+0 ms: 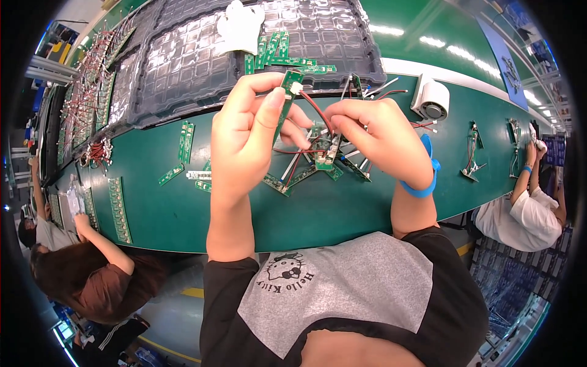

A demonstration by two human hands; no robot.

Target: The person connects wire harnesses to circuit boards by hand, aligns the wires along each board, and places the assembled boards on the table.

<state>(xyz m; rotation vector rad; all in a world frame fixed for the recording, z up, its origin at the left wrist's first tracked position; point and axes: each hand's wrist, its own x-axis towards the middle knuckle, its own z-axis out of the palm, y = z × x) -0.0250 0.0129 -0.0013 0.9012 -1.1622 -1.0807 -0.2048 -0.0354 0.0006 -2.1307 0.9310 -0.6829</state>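
Observation:
My left hand (244, 131) is closed on a narrow green circuit board (293, 79), held upright between thumb and fingers. A white connector (296, 88) sits near the board's top end, and a red and black cable (315, 109) runs from it. The thumb and forefinger of my right hand (382, 131), which has a blue band on its wrist, pinch that cable lower down. Beneath both hands lies a tangle of small green boards with wires (324, 160), partly hidden by my fingers.
A black compartment tray (189, 58) at the back bears loose green boards (269, 52) and a white glove (241, 27). A small white fan unit (431, 98) stands right on the green table (293, 226). Wired boards (98, 92) fill the far left. Other people sit at both sides.

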